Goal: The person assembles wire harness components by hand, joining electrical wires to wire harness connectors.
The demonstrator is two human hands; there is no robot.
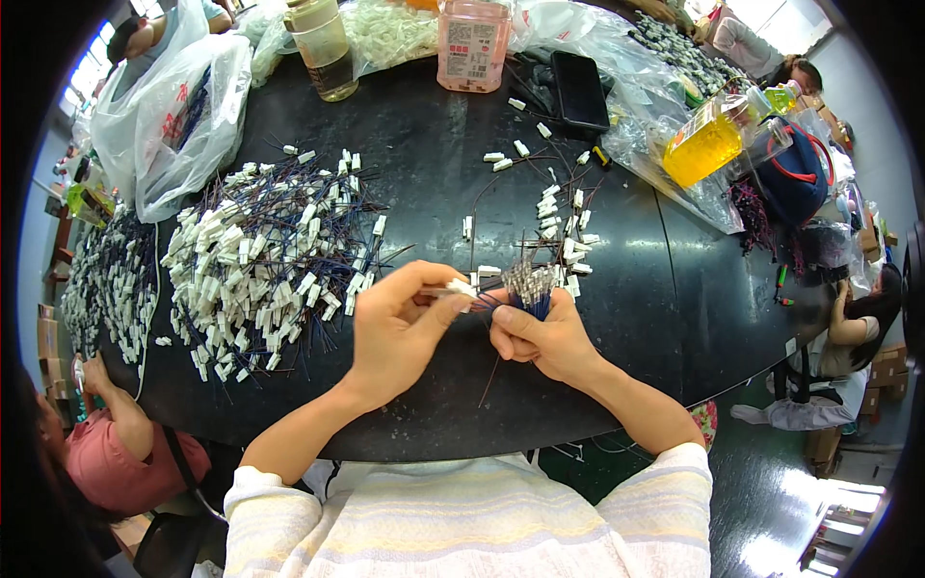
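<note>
From my head view, my left hand (400,323) sits at the middle of the frame, its fingers (436,289) pinched shut on a small white connector (462,287) held just above the dark bench (434,173). My right hand (544,337) is right beside it, a little lower and to the right, fingers curled tight around a bundle of blue wires (530,289) whose metal-tipped ends stand up out of my fist; the connector nearly meets those tips. To the left of my hands a big heap of wired white connectors (260,260) spreads over the bench, and above my right hand a smaller scatter of loose connectors (559,226) lies among a few stray wires. At the top of the frame stand a clear bottle (323,48) and a pink container (472,43), with a black phone (581,89) lying to their right. A yellow bottle (708,143) rests at upper right, and a white plastic bag (178,116) slumps at upper left. Another person in a pink top (111,453) sits at lower left by the bench edge.
</note>
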